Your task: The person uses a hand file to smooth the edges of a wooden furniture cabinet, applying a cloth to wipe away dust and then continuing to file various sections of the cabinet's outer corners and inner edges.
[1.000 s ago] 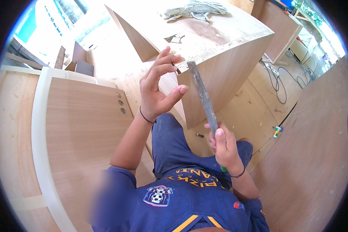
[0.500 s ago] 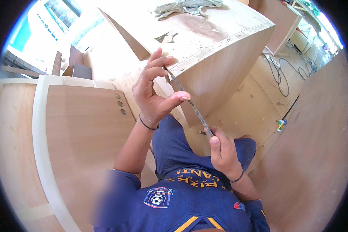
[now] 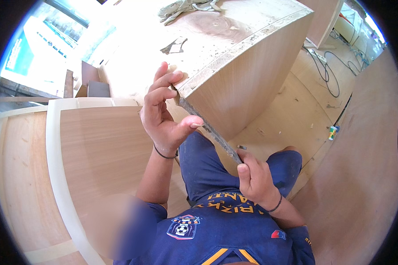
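Note:
In my right hand (image 3: pixel 257 180) is one end of a long, flat, dirty grey strip (image 3: pixel 212 134), which looks like a file or blade; my fist hides that end. The strip slants up and left to the near corner of a wood-grain cabinet box (image 3: pixel 252 79), along its side edge. My left hand (image 3: pixel 166 112) is beside that corner, fingers spread and partly bent. Its fingertips are at the strip's far end, and its thumb lies next to the strip; I cannot tell whether the thumb presses on it.
A crumpled grey cloth (image 3: pixel 188 9) and a torn scrap (image 3: pixel 174 45) lie on the box's dusty top. At left is a white-edged wood panel (image 3: pixel 106 145); a large brown panel (image 3: pixel 358 168) rises at right. A power strip (image 3: pixel 317 56) with cables and a small bottle (image 3: pixel 333 132) are on the floor.
The view has shifted slightly. The strip has rolled so that more of its broad face shows. Both hands keep nearly the same places on and by it.

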`<state>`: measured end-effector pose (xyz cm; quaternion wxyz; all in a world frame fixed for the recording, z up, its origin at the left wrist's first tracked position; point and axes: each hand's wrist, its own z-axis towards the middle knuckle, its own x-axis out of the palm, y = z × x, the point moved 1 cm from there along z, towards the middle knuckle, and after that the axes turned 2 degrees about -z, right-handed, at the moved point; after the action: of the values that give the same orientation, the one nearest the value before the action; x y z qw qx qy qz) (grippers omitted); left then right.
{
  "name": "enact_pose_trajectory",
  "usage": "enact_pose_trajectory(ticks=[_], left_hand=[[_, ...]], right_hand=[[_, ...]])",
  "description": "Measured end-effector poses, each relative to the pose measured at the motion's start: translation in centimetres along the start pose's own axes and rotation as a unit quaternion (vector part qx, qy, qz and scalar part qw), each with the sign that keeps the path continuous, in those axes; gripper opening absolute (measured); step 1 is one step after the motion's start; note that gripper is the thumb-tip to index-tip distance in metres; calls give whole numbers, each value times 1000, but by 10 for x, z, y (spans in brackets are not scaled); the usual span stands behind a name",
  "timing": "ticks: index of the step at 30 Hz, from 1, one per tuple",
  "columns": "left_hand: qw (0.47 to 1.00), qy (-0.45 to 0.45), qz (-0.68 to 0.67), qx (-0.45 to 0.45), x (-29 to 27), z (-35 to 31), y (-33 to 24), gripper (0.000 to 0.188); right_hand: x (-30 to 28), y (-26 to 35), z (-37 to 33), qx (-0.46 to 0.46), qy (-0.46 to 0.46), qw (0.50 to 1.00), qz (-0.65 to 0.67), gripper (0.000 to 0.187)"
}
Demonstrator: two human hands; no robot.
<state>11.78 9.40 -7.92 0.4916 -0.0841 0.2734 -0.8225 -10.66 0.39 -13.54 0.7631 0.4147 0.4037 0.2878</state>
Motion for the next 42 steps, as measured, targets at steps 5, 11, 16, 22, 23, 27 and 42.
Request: enact_pose_trajectory(ticks=[5,11,16,22,23,27,42], left_hand=[[1000,0,17,-1,-3,0,-1,70],[1000,-2,18,-6,-4,-1,-6,62],[1000,-10,-4,-5,2,1,-11,53],[999,-19,11,-33,2,7,-14,33],[999,-20,6,-38,3,7,-15,31],[999,-12,-7,-33,0,7,-12,37],[999,32,13,-21,-2,6,-15,47]], right_hand=[[1,3,3,17,16,1000,14,31],[-1,8,5,37,44,998,24,30],[0,11,4,35,33,999,1,28],[-1,15,23,60,72,995,24,28],[0,15,24,52,68,996,26,28],[7,4,18,-6,13,1000,16,30],[6,6,3,60,15,998,-26,30]])
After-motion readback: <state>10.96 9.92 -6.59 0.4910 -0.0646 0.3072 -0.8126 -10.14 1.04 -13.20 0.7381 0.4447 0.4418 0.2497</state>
